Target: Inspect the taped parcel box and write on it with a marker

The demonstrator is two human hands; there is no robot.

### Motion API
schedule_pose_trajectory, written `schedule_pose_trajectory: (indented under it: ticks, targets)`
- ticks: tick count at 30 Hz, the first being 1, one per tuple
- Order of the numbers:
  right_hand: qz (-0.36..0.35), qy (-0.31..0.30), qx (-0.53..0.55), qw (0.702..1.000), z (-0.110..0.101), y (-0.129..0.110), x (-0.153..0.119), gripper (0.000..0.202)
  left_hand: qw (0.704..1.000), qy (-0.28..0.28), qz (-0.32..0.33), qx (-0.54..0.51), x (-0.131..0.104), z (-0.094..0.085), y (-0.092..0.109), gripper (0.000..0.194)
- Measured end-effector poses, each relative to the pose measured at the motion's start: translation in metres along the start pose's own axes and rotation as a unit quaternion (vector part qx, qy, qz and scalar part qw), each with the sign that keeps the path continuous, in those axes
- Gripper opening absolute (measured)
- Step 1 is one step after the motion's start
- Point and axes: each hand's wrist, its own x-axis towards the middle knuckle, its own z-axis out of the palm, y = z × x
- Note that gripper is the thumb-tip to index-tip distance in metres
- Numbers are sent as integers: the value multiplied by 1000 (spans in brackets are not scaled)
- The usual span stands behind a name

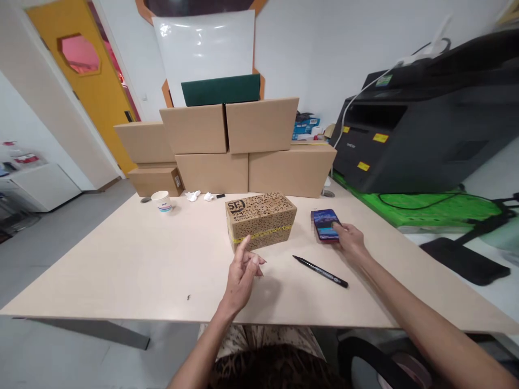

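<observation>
Near the front of the small cardboard box, my left hand (243, 273) hovers above the table with its fingers apart and nothing in them. My right hand (349, 239) grips the lower right edge of a phone (325, 225), whose screen is lit and faces up. The box (261, 219) is covered in dark marks, with an SF logo on top and a yellow strip along its side. A black marker (320, 270) lies on the table between my hands, in front of the phone.
Cardboard boxes (214, 173) are stacked along the back of the table (121, 259), with a green box (221, 90) on top. A paper cup (161, 201) and crumpled tissues (193, 196) lie at the back left. A dark printer (425, 124) stands at the right.
</observation>
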Motion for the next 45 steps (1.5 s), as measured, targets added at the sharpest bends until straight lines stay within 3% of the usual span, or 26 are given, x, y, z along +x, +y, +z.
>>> schedule_pose_trajectory:
  ticks: [5,13,23,25,29,32,35,39,42,45]
  targets:
    - [28,-18,-44,998,9,10,6,37,999,13,-22,19,-7,-10,0,71]
    - [-37,-23,-268,962,-7,5,12,18,999,25,-42,18,-11,-19,0,70]
    - [-91,-83,-441,889,-19,-12,-10,38,997,40,-57,31,-13,-24,-3,68]
    - [-149,-143,-458,865,-26,-20,-27,39,997,45,-59,32,-14,-27,-3,68]
    - [-219,-345,-445,797,-38,-33,-69,29,996,55,-54,36,-13,-32,-3,67]
    - [-220,-386,-471,762,-34,-37,-84,11,996,57,-49,40,-11,-34,-1,65]
    - [-190,-320,-480,794,-16,-37,-73,13,997,59,-42,40,-9,-33,0,64]
    - [-166,-227,-463,841,14,-42,-37,13,994,97,-24,48,-7,-34,0,60]
    - [-190,-200,-411,869,32,-48,-19,23,982,169,-7,83,-3,-41,-3,58]
    - [-217,-208,-341,891,46,-47,-21,36,968,203,-9,146,9,-48,-6,67]
